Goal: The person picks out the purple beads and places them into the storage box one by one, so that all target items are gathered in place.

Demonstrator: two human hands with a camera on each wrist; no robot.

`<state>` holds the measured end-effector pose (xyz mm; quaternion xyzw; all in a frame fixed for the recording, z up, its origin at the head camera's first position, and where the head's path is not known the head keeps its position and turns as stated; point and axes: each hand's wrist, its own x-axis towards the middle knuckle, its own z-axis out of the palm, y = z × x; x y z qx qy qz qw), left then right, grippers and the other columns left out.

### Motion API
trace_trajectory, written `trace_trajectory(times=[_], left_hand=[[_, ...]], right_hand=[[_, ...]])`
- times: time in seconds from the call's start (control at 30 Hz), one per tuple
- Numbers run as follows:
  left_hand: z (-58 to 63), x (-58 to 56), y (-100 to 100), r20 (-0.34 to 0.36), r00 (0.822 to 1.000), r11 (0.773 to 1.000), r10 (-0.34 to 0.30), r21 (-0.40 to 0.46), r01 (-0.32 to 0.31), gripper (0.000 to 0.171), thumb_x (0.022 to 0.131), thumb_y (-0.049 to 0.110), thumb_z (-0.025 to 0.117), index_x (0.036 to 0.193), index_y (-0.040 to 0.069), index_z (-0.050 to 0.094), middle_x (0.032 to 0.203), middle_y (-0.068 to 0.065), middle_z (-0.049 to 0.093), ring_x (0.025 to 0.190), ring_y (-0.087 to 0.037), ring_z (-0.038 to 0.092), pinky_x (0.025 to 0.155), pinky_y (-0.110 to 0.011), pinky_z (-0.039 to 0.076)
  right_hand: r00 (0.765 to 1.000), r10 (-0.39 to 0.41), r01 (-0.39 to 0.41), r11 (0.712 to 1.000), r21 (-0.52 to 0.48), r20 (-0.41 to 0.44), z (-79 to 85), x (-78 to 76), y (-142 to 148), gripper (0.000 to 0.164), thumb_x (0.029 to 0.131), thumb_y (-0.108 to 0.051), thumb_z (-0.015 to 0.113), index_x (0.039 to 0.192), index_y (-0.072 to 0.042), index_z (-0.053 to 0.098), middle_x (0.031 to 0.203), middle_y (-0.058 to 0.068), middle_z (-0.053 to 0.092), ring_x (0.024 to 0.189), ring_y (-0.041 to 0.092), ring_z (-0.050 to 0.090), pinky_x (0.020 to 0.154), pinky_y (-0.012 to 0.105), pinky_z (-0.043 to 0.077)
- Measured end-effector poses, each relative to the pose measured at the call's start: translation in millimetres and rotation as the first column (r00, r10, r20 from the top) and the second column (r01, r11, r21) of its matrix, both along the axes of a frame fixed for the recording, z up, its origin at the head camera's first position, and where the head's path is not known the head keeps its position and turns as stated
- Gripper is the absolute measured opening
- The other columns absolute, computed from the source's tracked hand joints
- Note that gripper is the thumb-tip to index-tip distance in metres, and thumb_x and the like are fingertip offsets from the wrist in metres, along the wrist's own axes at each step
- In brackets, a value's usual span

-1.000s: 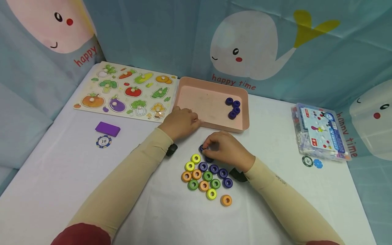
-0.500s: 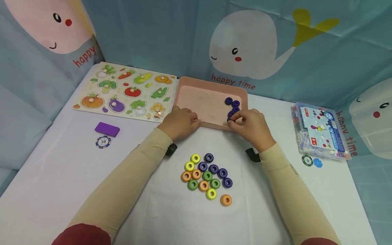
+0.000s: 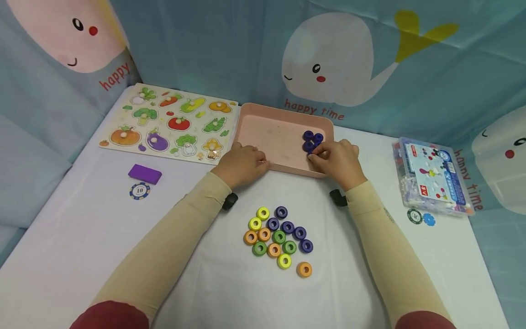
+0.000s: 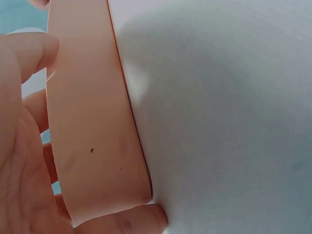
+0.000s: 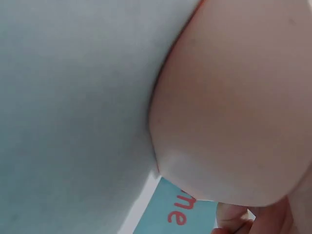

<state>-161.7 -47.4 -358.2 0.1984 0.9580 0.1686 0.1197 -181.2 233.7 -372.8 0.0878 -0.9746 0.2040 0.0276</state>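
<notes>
In the head view my left hand (image 3: 242, 165) grips the front left corner of a shallow pink tray (image 3: 259, 109); the left wrist view shows its thumb and fingers either side of the tray's wall (image 4: 97, 112). My right hand (image 3: 340, 162) reaches over the tray's right end, thumb and fingertips pinching a dark blue ring-shaped bead (image 3: 310, 154), mostly covered. Other dark blue beads (image 3: 308, 135) lie close together beside it. In the right wrist view the tray's outer wall (image 5: 229, 107) hides most of that hand; only some fingers (image 5: 231, 217) show.
Loose dark blue, green, yellow and orange beads (image 3: 274, 250) lie in a group before the tray. A vegetable puzzle board (image 3: 160, 109), purple block (image 3: 145, 174) and poker chip (image 3: 139, 190) are at left. At right sit a clear plastic box (image 3: 435, 176) and two small discs (image 3: 415, 216).
My right hand picked a dark blue bead from the loose group and carried it into the tray's right end. The dark blue beads there have shifted closer together. My left hand stayed put.
</notes>
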Motion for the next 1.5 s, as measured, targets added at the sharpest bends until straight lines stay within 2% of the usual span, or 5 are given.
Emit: trace_trajectory(times=[0.27, 0.4, 0.53, 0.83, 1.5], left_hand=[[-2.0, -0.3, -1, -0.001, 1.000, 1.000, 0.002, -0.009, -0.002, 0.048, 0.103, 0.050, 0.044, 0.130, 0.017, 0.067, 0.143, -0.010, 0.059, 0.127, -0.035, 0.050, 0.104, -0.048, 0.044], [-1.9, -0.1, -1, -0.001, 1.000, 1.000, 0.000, -0.009, 0.000, 0.048, 0.103, 0.050, 0.044, 0.129, 0.017, 0.068, 0.141, -0.010, 0.060, 0.124, -0.035, 0.051, 0.102, -0.047, 0.046], [-1.4, -0.2, -1, -0.007, 1.000, 1.000, -0.002, -0.015, 0.002, 0.048, 0.103, 0.051, 0.044, 0.128, 0.017, 0.068, 0.141, -0.010, 0.060, 0.123, -0.035, 0.052, 0.101, -0.047, 0.047], [0.6, -1.3, 0, -0.019, 1.000, 1.000, -0.007, -0.024, 0.006, 0.047, 0.103, 0.050, 0.045, 0.127, 0.018, 0.068, 0.143, -0.010, 0.058, 0.126, -0.037, 0.051, 0.102, -0.048, 0.047], [-1.9, -2.3, -1, -0.023, 1.000, 1.000, -0.016, -0.012, 0.015, 0.046, 0.103, 0.050, 0.045, 0.126, 0.018, 0.070, 0.142, -0.010, 0.060, 0.134, -0.033, 0.049, 0.109, -0.046, 0.039]], right_hand=[[1.000, -0.011, 0.012, 1.000, 0.015, -0.016, -1.1, -6.3, -1, 0.026, 0.091, -0.041, 0.073, 0.101, -0.017, 0.074, 0.081, 0.004, 0.065, 0.085, 0.026, 0.049, 0.085, 0.048, 0.026], [0.995, 0.016, -0.024, 0.997, -0.078, -0.103, 1.9, 8.9, -1, 0.023, 0.090, -0.037, 0.076, 0.101, -0.017, 0.073, 0.088, 0.004, 0.065, 0.084, 0.022, 0.053, 0.083, 0.045, 0.028], [0.979, 0.163, -0.186, 0.960, -0.211, -0.121, 5.5, 36.2, -6, 0.017, 0.089, -0.028, 0.078, 0.100, -0.017, 0.073, 0.099, -0.002, 0.069, 0.088, 0.015, 0.059, 0.086, 0.039, 0.042], [0.848, 0.503, -0.438, 0.842, -0.317, 0.166, 4.4, 89.9, -24, 0.013, 0.086, -0.023, 0.081, 0.098, -0.026, 0.077, 0.118, -0.013, 0.071, 0.112, 0.007, 0.059, 0.097, 0.035, 0.047], [0.767, 0.579, -0.507, 0.811, -0.291, 0.275, -4.7, 87.1, -37, 0.019, 0.086, -0.024, 0.081, 0.102, -0.032, 0.074, 0.119, -0.021, 0.069, 0.109, 0.002, 0.057, 0.094, 0.031, 0.049]])
